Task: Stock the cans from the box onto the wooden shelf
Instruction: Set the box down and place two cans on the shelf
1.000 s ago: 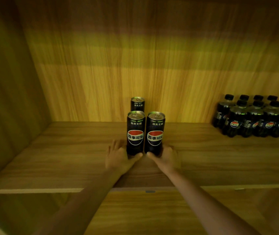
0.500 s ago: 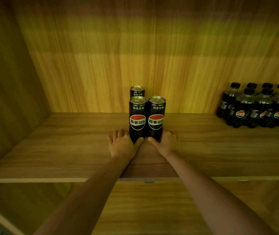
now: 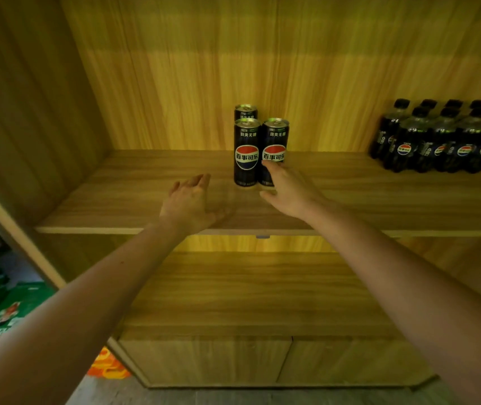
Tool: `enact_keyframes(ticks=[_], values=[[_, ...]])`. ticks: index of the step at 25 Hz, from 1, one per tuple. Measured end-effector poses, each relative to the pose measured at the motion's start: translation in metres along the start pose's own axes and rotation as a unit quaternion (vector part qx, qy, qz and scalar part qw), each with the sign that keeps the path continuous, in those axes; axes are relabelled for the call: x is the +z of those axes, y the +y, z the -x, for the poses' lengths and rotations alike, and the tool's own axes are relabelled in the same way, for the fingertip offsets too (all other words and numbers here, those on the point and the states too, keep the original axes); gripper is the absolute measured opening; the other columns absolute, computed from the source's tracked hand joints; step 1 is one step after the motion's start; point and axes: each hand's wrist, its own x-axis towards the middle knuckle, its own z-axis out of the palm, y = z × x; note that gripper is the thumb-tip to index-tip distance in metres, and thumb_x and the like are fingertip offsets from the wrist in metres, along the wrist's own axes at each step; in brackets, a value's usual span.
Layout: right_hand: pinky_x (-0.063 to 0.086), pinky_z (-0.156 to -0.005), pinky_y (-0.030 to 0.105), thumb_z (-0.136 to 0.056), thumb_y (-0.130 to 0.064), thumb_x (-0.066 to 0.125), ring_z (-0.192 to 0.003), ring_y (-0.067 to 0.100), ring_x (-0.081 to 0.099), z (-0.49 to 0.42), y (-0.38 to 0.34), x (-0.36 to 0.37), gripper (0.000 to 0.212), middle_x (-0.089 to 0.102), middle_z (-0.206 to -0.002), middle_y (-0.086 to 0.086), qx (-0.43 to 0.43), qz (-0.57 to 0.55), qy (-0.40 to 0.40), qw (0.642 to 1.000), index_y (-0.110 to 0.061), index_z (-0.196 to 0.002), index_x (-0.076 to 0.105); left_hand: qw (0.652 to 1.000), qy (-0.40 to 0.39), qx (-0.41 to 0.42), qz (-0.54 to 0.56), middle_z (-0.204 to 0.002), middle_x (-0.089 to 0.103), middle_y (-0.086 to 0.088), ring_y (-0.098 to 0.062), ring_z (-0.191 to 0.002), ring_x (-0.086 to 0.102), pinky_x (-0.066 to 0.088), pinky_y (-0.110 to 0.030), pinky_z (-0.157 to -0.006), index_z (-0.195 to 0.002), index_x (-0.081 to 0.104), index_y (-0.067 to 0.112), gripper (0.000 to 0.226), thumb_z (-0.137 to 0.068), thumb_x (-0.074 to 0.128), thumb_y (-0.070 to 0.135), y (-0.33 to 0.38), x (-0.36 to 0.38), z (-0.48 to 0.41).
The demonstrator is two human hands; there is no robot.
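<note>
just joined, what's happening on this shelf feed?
A person is stocking black cans onto the wooden shelf. Three cans stand upright mid-shelf: two in front, front left can and front right can, with a back can behind the left one. The right hand is open, fingertips at the front right can. The left hand hovers open and empty. Bottles are at the right.

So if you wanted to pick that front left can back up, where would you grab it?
Probably around the middle of the front left can, coming from the front and its open left side. It stands upright, a tall slim cylinder. The front right can sits close against its right, and the rear can stands behind.
</note>
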Motion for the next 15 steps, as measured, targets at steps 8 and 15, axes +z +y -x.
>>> enact_keyframes(ticks=[8, 15], values=[[0.015, -0.115, 0.035, -0.090, -0.037, 0.048, -0.140, 0.025, 0.023, 0.113, -0.073, 0.067, 0.067, 0.025, -0.152, 0.011, -0.013, 0.097, 0.018, 0.995, -0.008, -0.143, 0.020, 0.997, 0.033, 0.064, -0.023, -0.156, 0.016, -0.009, -0.024, -0.144, 0.014, 0.003, -0.041, -0.118, -0.147, 0.012, 0.011, 0.083, -0.084, 0.043, 0.056, -0.057, 0.029, 0.146], [0.009, -0.116, 0.036, -0.089, -0.024, 0.049, -0.140, 0.025, 0.023, 0.189, -0.081, 0.188, 0.058, 0.027, -0.151, 0.013, -0.020, 0.037, 0.025, 0.999, -0.005, -0.140, 0.029, 0.998, 0.017, 0.052, -0.012, -0.155, 0.020, -0.013, -0.027, -0.144, 0.018, 0.004, -0.041, -0.117, -0.146, 0.015, 0.008, 0.084, -0.085, 0.042, 0.058, -0.103, 0.148, 0.239]])
